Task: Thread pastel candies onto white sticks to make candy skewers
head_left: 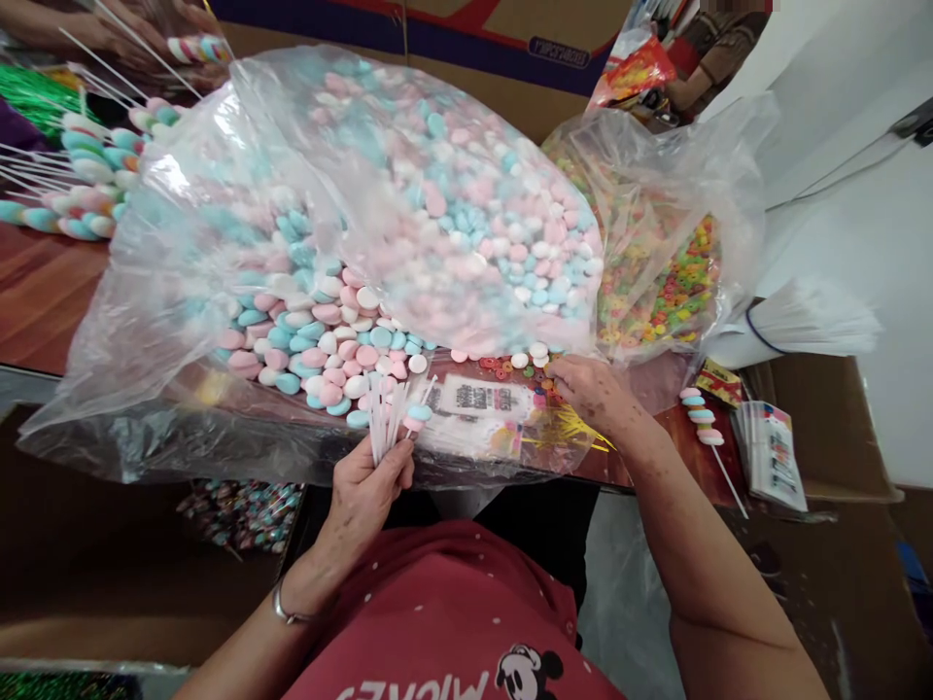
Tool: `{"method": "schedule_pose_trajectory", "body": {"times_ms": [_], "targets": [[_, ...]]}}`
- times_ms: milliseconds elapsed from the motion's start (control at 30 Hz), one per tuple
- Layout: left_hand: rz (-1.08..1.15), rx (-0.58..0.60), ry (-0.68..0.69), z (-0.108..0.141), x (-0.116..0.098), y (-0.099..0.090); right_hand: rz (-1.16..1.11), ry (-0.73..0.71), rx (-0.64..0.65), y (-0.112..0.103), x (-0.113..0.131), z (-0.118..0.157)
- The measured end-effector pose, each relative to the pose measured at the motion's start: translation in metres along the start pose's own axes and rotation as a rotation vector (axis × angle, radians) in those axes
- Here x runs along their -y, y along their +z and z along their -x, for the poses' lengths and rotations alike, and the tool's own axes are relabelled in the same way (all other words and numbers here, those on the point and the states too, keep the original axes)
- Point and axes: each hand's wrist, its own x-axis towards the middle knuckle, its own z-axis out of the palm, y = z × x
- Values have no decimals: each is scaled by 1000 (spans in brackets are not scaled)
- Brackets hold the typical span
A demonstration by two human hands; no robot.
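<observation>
My left hand (373, 478) is closed round a bundle of white sticks (380, 416) at the table's front edge. One stick in it carries a blue and a pink candy (418, 416). My right hand (592, 391) reaches to small ring candies (502, 367) beside the bag, its fingers pressed together; what is between the fingertips is hidden. In front of both hands lies a big clear bag of pink, blue and white candies (357, 331), spilling out of its mouth. Printed packets (477, 403) under clear film and yellow twist ties (579, 428) lie between my hands.
Right of the big bag stands a clear bag of coloured rings (671, 282). A finished candy skewer (701, 418), printed sachets (774, 455) and a bundle of white sticks (816, 316) are at the right. Candy skewers (91, 160) and another person's hands (146, 29) are at the far left.
</observation>
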Motion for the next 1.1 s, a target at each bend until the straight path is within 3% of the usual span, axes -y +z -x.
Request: {"method": "schedule_pose_trajectory", "body": {"times_ms": [100, 267, 367, 567, 700, 867, 967, 1100], "targets": [[-24, 18, 4, 1, 0, 0, 100, -2, 44, 1, 9, 2], [-50, 48, 14, 1, 6, -2, 114, -34, -40, 18, 16, 8], [-81, 75, 32, 1, 12, -3, -13, -80, -99, 28, 19, 7], [-76, 100, 53, -1, 18, -2, -472, -110, -335, 37, 20, -7], [-95, 94, 36, 0, 14, -5, -500, -86, -412, 33, 3, -12], [-105, 100, 10, 0, 13, -6, -522, -63, -421, 24, -14, -7], [-109, 122, 22, 1, 14, -3, -609, -112, -381, 22, -7, -7], [-130, 153, 57, 2, 12, 2, -610, -155, -231, 23, 12, -14]]}}
